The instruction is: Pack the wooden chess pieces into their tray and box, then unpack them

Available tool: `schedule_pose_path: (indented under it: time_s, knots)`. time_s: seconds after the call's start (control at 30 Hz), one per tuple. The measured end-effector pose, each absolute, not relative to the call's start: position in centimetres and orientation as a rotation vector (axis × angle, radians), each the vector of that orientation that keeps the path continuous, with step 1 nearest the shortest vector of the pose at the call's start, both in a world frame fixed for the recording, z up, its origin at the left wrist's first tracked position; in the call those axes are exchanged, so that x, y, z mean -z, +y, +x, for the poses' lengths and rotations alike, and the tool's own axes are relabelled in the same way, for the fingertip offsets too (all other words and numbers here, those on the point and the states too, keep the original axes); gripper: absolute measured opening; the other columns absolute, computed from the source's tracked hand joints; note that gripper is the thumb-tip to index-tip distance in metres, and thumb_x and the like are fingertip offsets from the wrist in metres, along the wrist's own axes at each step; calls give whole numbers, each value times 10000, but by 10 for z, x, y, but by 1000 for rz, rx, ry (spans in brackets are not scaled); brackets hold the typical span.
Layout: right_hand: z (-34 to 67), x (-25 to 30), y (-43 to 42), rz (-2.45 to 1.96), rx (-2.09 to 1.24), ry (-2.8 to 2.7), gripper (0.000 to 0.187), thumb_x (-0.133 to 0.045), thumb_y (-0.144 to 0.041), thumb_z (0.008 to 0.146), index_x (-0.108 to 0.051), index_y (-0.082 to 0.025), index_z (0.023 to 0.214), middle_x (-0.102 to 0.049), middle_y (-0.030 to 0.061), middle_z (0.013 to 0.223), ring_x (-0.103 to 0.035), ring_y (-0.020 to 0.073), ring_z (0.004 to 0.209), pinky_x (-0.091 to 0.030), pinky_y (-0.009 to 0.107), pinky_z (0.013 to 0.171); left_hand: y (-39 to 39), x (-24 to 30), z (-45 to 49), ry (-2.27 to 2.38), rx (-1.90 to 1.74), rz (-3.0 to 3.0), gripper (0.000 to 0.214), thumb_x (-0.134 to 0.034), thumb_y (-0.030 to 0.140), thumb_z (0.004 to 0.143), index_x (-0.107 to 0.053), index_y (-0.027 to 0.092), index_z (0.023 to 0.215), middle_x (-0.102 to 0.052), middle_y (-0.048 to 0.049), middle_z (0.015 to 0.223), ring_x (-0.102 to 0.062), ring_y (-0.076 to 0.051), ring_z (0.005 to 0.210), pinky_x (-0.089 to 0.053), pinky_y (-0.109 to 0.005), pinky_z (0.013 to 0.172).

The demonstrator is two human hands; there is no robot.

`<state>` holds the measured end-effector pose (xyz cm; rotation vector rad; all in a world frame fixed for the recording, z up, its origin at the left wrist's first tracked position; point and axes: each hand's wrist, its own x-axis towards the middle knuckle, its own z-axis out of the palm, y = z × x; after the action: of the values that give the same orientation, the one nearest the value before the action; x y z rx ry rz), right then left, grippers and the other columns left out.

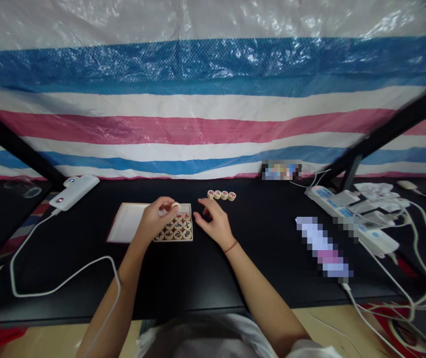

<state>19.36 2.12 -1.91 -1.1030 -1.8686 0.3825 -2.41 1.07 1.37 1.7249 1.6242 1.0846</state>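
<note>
A shallow box (188, 239) on the black table (175, 278) holds several round wooden chess pieces (178, 229); its white lid (128, 223) lies beside it on the left. My left hand (156, 216) hovers over the box, pinching one round wooden piece (176, 205) between fingertips. My right hand (213, 223) rests on the table just right of the box, fingers curled and apart, holding nothing. A short row of several pieces (221, 195) lies on the table just beyond my right hand.
A white power bank (74, 191) with a looping cable (59, 283) lies at the left. Power strips (347, 214) with plugs and tangled white cables fill the right. A striped tarp (213, 114) hangs behind the table, crossed by black frame bars (391, 129).
</note>
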Motion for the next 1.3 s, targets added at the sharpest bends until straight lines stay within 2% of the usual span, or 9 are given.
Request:
schedule_pose_path:
  time_s: [0.07,0.2,0.33,0.4,0.53,0.7,0.83,1.13,1.3]
  knots:
    - [184,16,14,-980,-423,-1926,305,-570,-326,885,-607,-235,1174,-651,70,1166,-646,155,808,-563,298,761,7,-14,-10,1512,-1043,1743,248,-634,438,804,-646,220,922,-706,-4,815,-656,-171,784,-523,-277,726]
    - [176,15,8,-918,-441,-1949,231,-546,-299,909,-641,-251,1114,-689,52,1092,-667,177,912,-569,333,824,3,-13,2,1436,-1065,1719,228,-637,413,793,-660,222,915,-727,-10,834,-674,-176,797,-535,-300,764]
    - [177,13,9,-881,-436,-1938,212,-574,-274,890,-648,-241,1086,-700,52,1088,-661,185,979,-564,332,827,3,-11,5,1399,-1040,1708,205,-629,403,801,-663,222,891,-734,-7,843,-678,-173,786,-537,-286,726]
    - [179,12,12,-907,-426,-1921,186,-569,-269,889,-653,-237,1052,-704,50,1075,-659,184,977,-556,327,821,4,-9,5,1407,-1047,1774,205,-600,394,829,-662,221,919,-728,-10,851,-670,-172,790,-530,-288,731]
    - [194,18,28,-1194,-283,-1769,177,-540,-299,885,-651,-209,990,-705,75,997,-643,211,925,-523,370,834,6,-6,-2,1521,-1100,2000,225,-519,362,894,-657,209,985,-710,-43,921,-642,-195,890,-497,-337,842]
    - [212,39,47,-1469,-154,-1674,204,-525,-335,878,-648,-192,956,-690,84,899,-597,239,845,-483,393,817,10,-6,-12,1636,-1061,2096,228,-472,319,917,-668,205,937,-705,-53,915,-621,-207,885,-474,-357,854]
    - [215,50,50,-1501,-159,-1735,188,-505,-323,890,-639,-195,920,-682,80,895,-570,237,798,-462,385,801,11,-5,-14,1644,-1059,2111,212,-473,295,912,-666,207,913,-704,-46,902,-619,-202,854,-474,-350,831]
    - [215,54,52,-1466,-189,-1766,182,-493,-295,902,-630,-192,963,-678,88,979,-571,236,840,-440,394,851,12,-3,-15,1651,-1037,2134,201,-474,277,904,-663,210,895,-704,-46,887,-611,-210,866,-466,-356,834]
    - [215,54,52,-1491,-182,-1766,182,-511,-286,888,-634,-192,984,-679,85,941,-566,240,825,-451,383,819,11,-5,-16,1659,-1034,2140,205,-473,273,907,-667,207,898,-701,-43,892,-614,-206,871,-466,-344,834]
